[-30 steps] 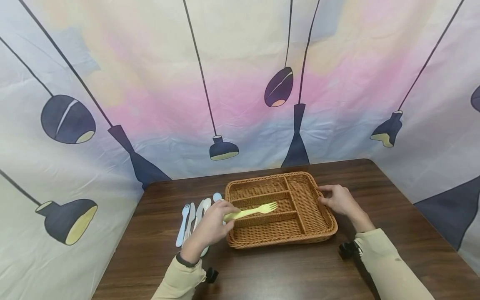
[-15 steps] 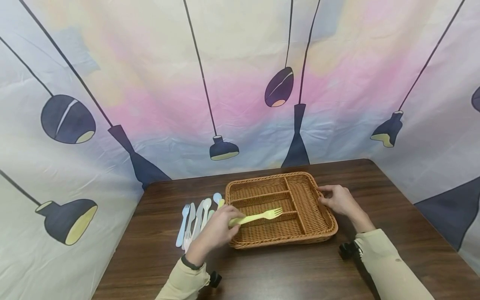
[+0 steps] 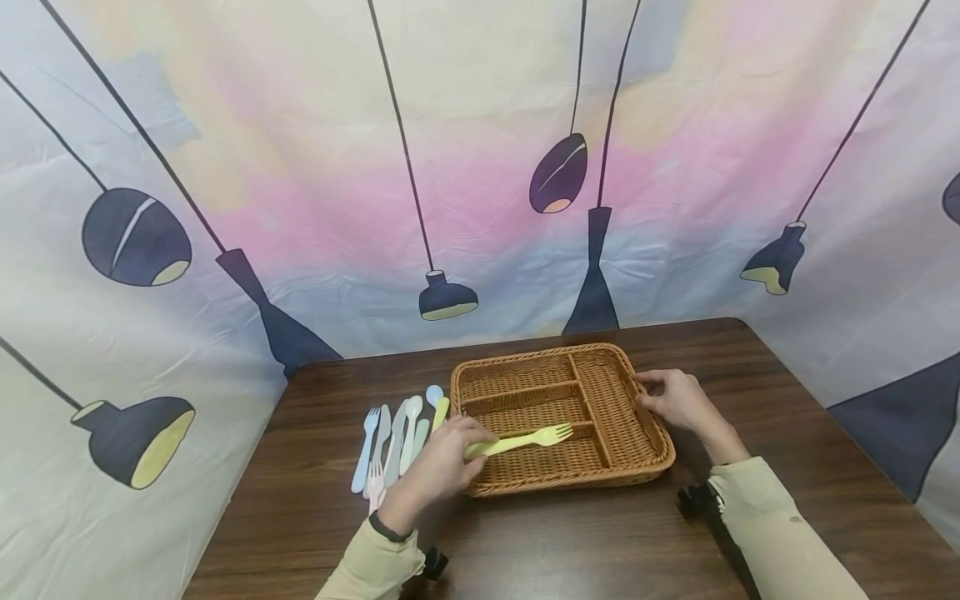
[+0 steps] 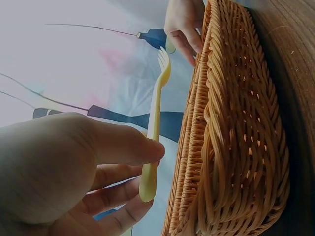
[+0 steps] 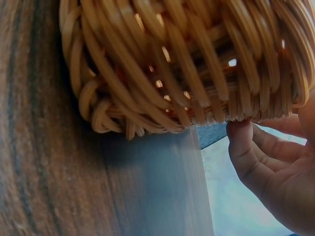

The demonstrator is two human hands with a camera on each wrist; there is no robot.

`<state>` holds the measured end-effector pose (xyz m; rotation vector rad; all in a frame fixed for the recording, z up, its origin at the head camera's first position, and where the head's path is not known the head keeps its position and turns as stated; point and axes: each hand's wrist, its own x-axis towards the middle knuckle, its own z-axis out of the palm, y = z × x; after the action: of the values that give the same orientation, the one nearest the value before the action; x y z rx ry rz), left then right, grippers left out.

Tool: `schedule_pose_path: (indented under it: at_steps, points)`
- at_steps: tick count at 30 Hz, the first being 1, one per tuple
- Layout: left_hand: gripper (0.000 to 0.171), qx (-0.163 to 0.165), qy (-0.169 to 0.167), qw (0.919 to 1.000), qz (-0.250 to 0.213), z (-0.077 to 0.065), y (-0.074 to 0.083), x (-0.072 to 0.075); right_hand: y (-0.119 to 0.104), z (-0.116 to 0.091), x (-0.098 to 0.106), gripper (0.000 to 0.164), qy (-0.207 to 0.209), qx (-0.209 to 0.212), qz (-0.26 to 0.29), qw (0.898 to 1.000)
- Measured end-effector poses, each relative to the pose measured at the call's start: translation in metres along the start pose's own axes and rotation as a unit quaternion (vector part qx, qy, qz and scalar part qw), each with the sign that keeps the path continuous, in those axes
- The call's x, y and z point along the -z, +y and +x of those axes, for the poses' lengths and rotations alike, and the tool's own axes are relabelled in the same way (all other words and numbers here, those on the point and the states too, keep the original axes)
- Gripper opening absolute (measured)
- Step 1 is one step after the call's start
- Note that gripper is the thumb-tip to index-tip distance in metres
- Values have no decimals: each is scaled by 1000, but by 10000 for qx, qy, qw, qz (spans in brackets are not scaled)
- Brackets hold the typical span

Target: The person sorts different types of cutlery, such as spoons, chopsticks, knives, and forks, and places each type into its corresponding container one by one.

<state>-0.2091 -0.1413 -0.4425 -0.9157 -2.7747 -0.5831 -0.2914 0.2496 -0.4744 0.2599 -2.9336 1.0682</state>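
Observation:
In the head view my left hand [image 3: 450, 455] pinches a yellow fork [image 3: 527, 439] by the end of its handle, tines pointing right. The fork is held above the front left part of a brown wicker basket [image 3: 564, 482] with several compartments. From the left wrist, the fork [image 4: 156, 110] sits between thumb and fingers, apart from the basket wall [image 4: 241, 113]. My right hand [image 3: 678, 403] grips the basket's right rim. Seen from the right wrist, the thumb of that hand [image 5: 280, 172] presses on the woven edge [image 5: 197, 88]; part of its fingers is hidden.
Left of the basket lies a row of pastel cutlery: a blue fork [image 3: 366, 450], a pink fork [image 3: 375, 483], a white spoon [image 3: 410, 429], a blue spoon [image 3: 434, 395] and a yellow handle [image 3: 441, 412], among others. The dark wooden table [image 3: 570, 542] meets a printed cloth [image 3: 480, 183] behind.
My left hand has moved right and a little toward me with the yellow fork, uncovering more of the cutlery on the left. The right hand and basket stay put.

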Motion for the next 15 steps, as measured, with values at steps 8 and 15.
schedule_pose_path:
  at_steps: [8,15]
  points:
    - [26,121,-294,9992,-231,-1,1,-3,1,1,-1,43,-44,-6,49,10000]
    - [30,160,-179,9992,-330,-2,-1,-4,2,0,-1,42,11,9,28,10000]
